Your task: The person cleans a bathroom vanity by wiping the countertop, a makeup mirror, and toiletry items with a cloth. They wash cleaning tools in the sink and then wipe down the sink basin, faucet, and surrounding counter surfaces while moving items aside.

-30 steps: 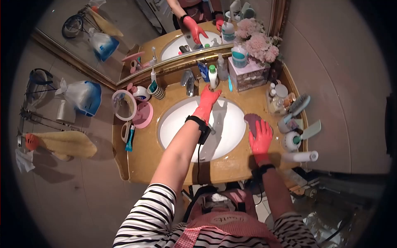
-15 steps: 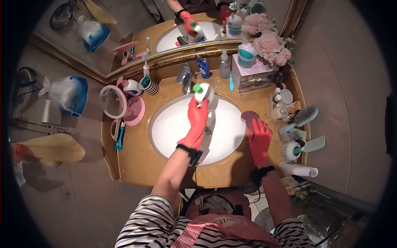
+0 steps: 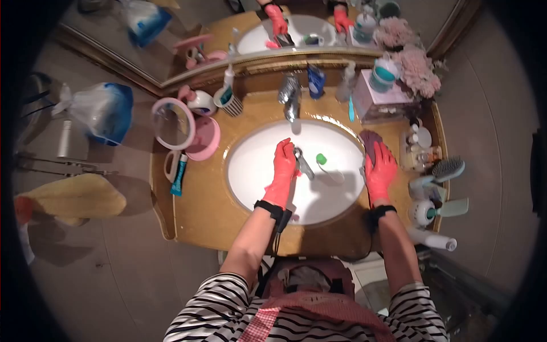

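My left hand (image 3: 282, 165), in a red rubber glove, is over the left half of the white sink basin (image 3: 245, 176). Its fingers are loosely bent and I see nothing held in them. Right beside it, at the drain, shows a grey metal-looking piece (image 3: 304, 164). A white bottle with a green cap (image 3: 322, 159) is down in the basin, its body hard to tell from the white surface. On the right rim my right hand (image 3: 380, 171), also gloved in red, presses its fingers on a purple cloth or sponge (image 3: 371, 138).
Behind the basin are the faucet (image 3: 291, 97), a blue tube (image 3: 315, 81) and a pump bottle (image 3: 346, 82). A pink round mirror (image 3: 173, 123) and cup (image 3: 228, 102) stand left. Cosmetics (image 3: 419, 154) and a hairbrush (image 3: 448, 168) line the right side.
My left hand has let go of the white bottle, which is now in the basin. My right hand stays with the purple cloth or sponge at the right rim. The whole view has shifted.
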The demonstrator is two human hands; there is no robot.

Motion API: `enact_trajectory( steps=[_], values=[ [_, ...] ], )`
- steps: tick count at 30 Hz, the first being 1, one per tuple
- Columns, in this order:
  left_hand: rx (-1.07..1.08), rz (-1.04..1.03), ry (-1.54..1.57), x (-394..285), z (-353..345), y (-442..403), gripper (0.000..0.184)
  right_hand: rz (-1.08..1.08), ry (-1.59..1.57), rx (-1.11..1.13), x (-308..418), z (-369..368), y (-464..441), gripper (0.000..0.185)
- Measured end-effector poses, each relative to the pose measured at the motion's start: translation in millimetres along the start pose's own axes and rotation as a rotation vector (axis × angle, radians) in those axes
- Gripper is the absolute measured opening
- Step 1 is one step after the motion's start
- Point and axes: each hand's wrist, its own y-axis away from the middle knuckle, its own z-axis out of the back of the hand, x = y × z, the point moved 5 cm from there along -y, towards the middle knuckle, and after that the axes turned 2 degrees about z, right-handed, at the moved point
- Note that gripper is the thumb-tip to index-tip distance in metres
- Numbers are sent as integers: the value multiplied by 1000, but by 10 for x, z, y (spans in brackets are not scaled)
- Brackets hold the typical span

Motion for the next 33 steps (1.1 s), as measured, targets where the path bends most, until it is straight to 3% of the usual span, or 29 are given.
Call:
enact_trajectory(
  steps=[2, 3, 5, 6, 7, 9, 10, 11, 13, 15, 17, 19, 22, 23, 25, 28, 29, 31, 32, 33],
  values=[
    [227, 408, 83, 413, -75, 208, 38, 33, -9, -5, 64, 20, 13, 46],
    [236, 434, 81, 756, -105, 196, 38, 23, 3, 18, 65, 26, 21, 46],
    [411, 281, -284, 1505, -242, 31, 50, 22, -35, -10, 78, 36, -5, 46],
    [832, 275, -235, 1111, -422, 179, 63, 15, -28, -8, 81, 13, -18, 46],
    [844, 279, -234, 840, -507, 257, 63, 11, -25, 2, 71, -1, -16, 47],
    [1077, -4, -453, 568, -761, 520, 77, 4, -10, 27, 30, 13, 28, 47],
    [835, -445, -771, 500, -855, 482, 86, 4, -21, 28, 29, 10, 34, 47],
    [842, -450, -772, 490, -920, 468, 86, 1, -34, 19, 38, -12, 8, 47],
    [1145, -115, -671, 360, -1049, 688, 89, -12, -20, 35, 58, -13, -6, 47],
    [1194, -235, -705, 481, -1177, 765, 90, -19, -8, 38, 54, 16, -29, 47],
    [1145, -273, -1011, 497, -1192, 859, 89, -12, 15, 48, 89, 39, -32, 46],
    [1066, -361, -1082, 429, -1125, 730, 83, -9, 5, 30, 61, 7, -16, 45],
    [1372, -169, -1081, 369, -797, 712, 84, 2, -18, 13, 52, -28, 12, 45],
    [1321, -102, -962, 360, -670, 733, 78, 1, -2, 7, 52, -38, 13, 45],
    [1146, -164, -866, 362, -492, 754, 58, 1, -22, 4, 58, -42, 27, 46],
    [1011, -164, -763, 145, -3, 415, 50, -1, -16, 4, 40, -38, 26, 47],
    [932, -170, -1045, -462, 86, 355, 47, 3, -8, 1, 45, -43, 22, 48],
    [586, -418, -1509, -1303, 256, 90, 47, 12, -21, -12, 64, -16, 19, 48],
    [497, -472, -1790, -1015, 358, -399, 33, 23, -21, -27, 70, 0, 3, 48],
    [426, -563, -1892, -1398, 328, -492, 31, 18, -19, -35, 71, 5, -9, 48]
  ],
)
